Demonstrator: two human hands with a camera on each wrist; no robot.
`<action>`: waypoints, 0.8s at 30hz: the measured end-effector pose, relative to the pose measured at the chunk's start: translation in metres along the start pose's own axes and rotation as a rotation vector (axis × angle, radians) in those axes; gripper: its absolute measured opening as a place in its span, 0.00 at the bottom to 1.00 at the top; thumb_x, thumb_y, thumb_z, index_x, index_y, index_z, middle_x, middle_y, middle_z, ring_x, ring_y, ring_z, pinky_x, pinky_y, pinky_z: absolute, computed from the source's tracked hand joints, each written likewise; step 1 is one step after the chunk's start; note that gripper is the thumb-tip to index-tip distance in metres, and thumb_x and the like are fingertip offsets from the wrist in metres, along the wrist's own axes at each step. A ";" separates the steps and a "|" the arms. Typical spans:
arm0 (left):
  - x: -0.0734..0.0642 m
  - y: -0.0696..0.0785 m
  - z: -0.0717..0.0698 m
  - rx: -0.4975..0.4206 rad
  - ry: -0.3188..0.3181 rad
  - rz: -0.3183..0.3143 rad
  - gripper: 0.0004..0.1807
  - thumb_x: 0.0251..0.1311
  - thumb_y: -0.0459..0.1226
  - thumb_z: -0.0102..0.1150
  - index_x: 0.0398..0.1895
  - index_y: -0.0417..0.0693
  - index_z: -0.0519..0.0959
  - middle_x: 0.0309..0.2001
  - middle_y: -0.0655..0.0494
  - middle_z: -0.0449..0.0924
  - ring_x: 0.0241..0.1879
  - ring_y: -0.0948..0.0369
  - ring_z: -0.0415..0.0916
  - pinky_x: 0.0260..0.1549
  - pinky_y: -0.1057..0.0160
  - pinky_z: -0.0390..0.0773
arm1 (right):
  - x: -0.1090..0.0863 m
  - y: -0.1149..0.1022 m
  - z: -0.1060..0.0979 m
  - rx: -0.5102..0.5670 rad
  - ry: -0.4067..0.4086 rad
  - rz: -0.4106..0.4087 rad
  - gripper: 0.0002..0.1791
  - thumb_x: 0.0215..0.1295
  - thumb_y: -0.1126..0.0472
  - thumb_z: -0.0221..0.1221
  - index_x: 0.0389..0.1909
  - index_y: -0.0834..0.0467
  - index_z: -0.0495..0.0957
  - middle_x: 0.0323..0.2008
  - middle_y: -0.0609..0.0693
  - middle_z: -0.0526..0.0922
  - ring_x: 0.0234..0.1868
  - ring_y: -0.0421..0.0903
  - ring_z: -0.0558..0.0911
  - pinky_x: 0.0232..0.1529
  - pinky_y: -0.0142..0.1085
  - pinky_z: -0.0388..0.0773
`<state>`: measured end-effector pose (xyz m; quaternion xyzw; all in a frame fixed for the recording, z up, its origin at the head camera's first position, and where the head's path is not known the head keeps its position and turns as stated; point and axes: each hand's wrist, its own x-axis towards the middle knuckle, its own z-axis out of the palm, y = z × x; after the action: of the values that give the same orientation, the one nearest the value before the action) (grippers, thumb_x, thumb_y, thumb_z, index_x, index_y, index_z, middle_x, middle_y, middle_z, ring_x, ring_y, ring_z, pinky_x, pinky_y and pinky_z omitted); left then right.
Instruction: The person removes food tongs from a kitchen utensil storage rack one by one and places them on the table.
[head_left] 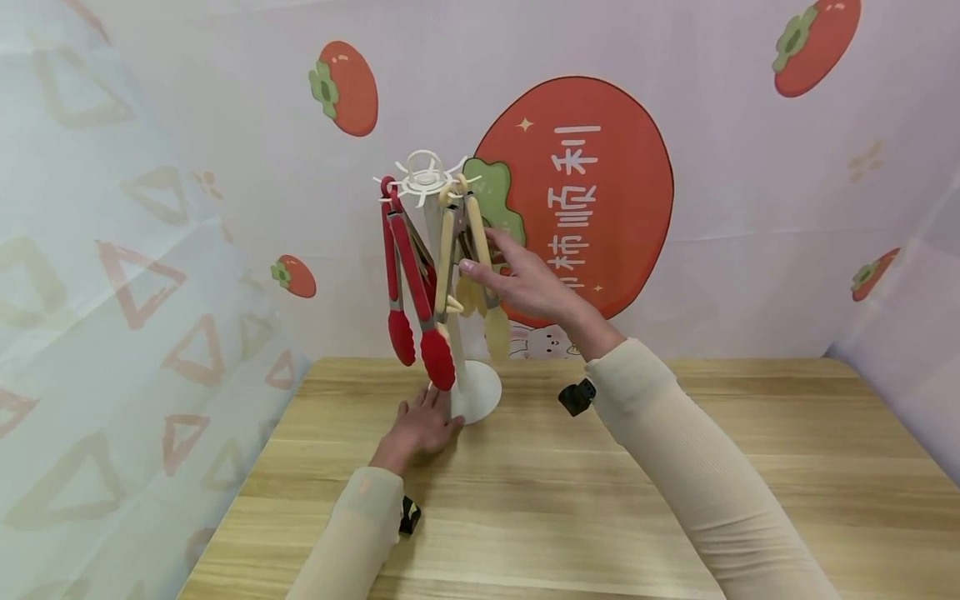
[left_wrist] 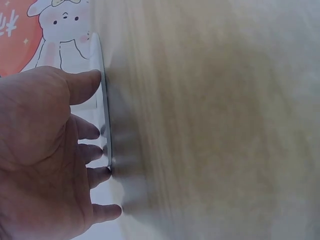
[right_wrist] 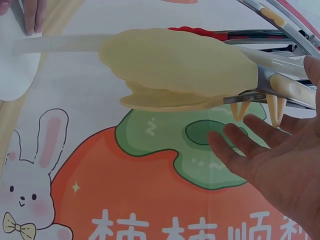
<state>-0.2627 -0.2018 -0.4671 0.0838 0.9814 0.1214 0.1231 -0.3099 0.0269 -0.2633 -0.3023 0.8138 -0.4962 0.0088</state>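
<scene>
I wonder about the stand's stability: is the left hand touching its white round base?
Touching. In the left wrist view, the left hand has its thumb tip against the white round base.

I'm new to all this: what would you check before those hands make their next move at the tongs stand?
1. White stand upright on the table: ok.
2. Left hand at the base: ok, fingertips at its rim.
3. Red tongs hanging from the top hooks: ok.
4. Cream tongs hanging too: ok, loops up at the hooks.
5. Right hand gripping the cream tongs, should a grip be wanted: not ok, fingers open beside them.
6. Base held firmly enough to keep steady: cannot tell, pressure doesn't show.
</scene>
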 end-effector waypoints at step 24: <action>0.022 -0.026 0.026 0.026 -0.014 0.003 0.46 0.75 0.59 0.43 0.83 0.47 0.37 0.82 0.47 0.35 0.80 0.43 0.34 0.69 0.29 0.43 | 0.015 0.004 0.004 0.143 -0.011 -0.051 0.35 0.76 0.49 0.56 0.78 0.51 0.56 0.63 0.55 0.71 0.63 0.51 0.73 0.58 0.56 0.77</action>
<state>-0.2806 -0.2168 -0.5031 0.0879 0.9818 0.1083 0.1287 -0.3226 0.0178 -0.2642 -0.3246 0.7683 -0.5513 0.0222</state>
